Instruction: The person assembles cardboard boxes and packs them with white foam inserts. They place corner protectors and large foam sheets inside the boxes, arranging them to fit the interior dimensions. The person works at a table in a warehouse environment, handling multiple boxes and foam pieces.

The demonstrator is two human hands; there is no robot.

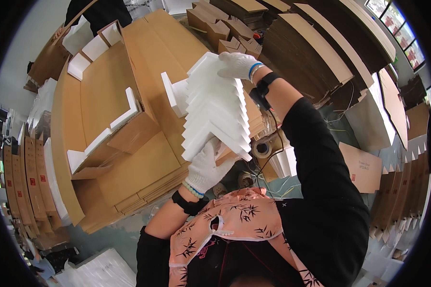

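In the middle of the frame, two gloved hands held a stack of white foam corner pieces [215,107]. The left hand [205,165] was closed around its bottom end. The right hand [237,64] gripped its top end. The stack hung just above a big pile of flat brown cardboard [129,119], beside an open box [105,95] with foam corners.

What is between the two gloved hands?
In the head view, a nested stack of white foam corner pieces spans from the left hand to the right hand.
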